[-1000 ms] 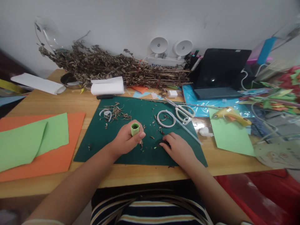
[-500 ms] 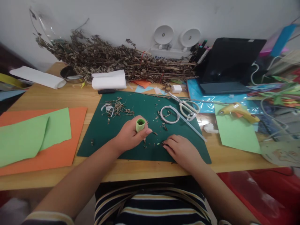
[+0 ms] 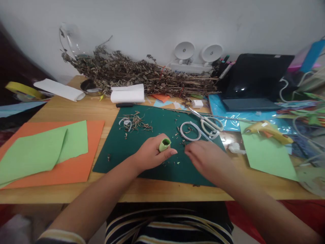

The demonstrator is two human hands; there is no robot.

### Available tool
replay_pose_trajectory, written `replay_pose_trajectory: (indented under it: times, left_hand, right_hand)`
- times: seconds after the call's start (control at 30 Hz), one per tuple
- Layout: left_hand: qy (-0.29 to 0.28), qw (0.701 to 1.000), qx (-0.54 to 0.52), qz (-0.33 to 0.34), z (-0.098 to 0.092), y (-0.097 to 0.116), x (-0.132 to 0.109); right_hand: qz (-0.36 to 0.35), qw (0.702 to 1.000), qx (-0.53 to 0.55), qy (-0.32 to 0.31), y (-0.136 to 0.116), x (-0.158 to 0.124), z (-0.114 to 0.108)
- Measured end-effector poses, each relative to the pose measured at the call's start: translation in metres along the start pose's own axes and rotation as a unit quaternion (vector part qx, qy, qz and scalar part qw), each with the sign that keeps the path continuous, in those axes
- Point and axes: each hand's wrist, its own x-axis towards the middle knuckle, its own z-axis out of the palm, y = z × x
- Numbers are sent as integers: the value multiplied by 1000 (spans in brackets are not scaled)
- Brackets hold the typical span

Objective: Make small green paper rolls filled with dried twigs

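Note:
My left hand (image 3: 148,154) is wrapped around a rolled light-green paper tube (image 3: 164,145) above the dark green cutting mat (image 3: 114,149). Brown dried bits show inside the tube's open top, which tilts to the right. To its right, my right hand (image 3: 207,159) is low over the mat with fingers pinched together, slightly blurred. What those fingertips hold, if anything, is too small to make out. Just beyond them lie a ring of white strip (image 3: 190,131) and scissors with pale handles (image 3: 212,126). Dried leaf crumbs are scattered around both hands.
Thin dry stems (image 3: 138,122) lie on the mat's far left. Green sheets (image 3: 33,152) rest on orange paper (image 3: 78,173) at left. A yellow glue gun (image 3: 270,132) sits at right. A dried plant bundle (image 3: 122,69), paper roll (image 3: 127,94) and tablet (image 3: 257,78) line the back.
My right hand has moved away from me over the mat, closer to the white ring. The green tube, still in my left hand, leans more to the right. The whole view has shifted slightly.

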Motion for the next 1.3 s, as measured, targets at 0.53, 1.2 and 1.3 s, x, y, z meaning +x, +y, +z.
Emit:
replay_pose_trajectory:
  times: [0.53,1.2,1.3]
  left_hand:
    - [31,998,20,46,-2,-5,0]
    - [23,997,41,56,-3,-3,-1]
    - [14,998,26,47,-3,-3,-1]
  right_hand:
    - [40,759,605,238,-39,63,22]
    - [-212,867,358,274,-9,56,-2]
    - [-205,862,385,260,-10,54,0]
